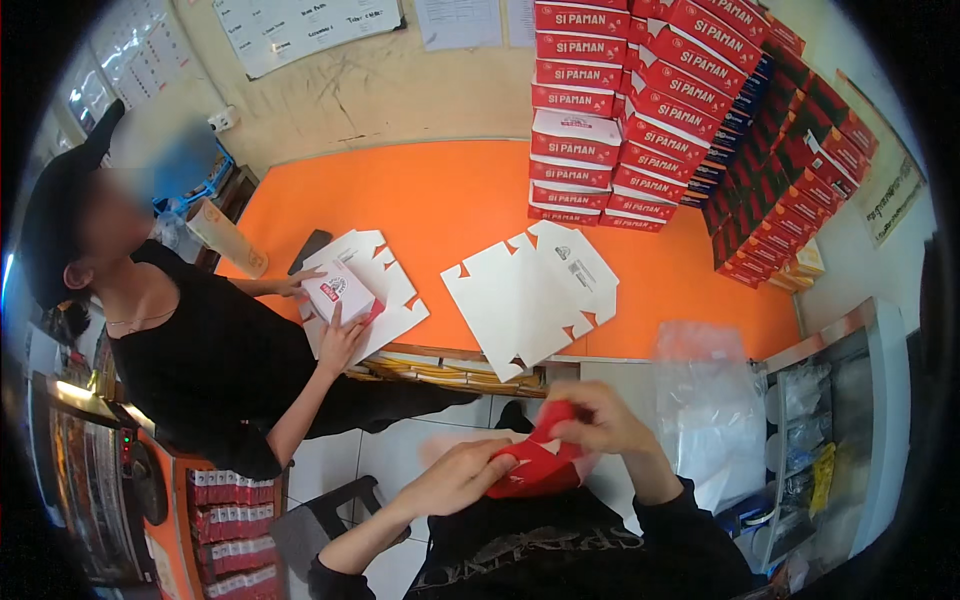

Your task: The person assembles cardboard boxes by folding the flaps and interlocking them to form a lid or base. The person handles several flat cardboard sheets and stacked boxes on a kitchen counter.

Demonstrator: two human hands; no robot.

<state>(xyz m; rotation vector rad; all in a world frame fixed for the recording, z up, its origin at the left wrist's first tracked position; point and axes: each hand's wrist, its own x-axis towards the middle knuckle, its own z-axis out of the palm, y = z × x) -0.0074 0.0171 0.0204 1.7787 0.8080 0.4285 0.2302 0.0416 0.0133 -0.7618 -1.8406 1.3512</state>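
Note:
In front of my body, off the near edge of the orange table, I hold a partly folded red cardboard box (537, 472). My left hand (462, 476) grips its left side, thumb on top. At its upper right, the fingers of my right hand (603, 422) pinch a raised flap, slightly smeared by motion. A pale part of the box shows faintly behind my hands. On the table just beyond them lies a stack of flat white box blanks (535, 290) with notched edges and red cut-outs.
An orange table (450, 200) carries tall stacks of red boxes (575, 145) and dark boxes (800, 180). At left a co-worker (210, 340) handles a white box (342, 296) over flat blanks. Clear plastic (705, 400) hangs near a cabinet (850, 420); a grey stool (325, 525) stands lower left.

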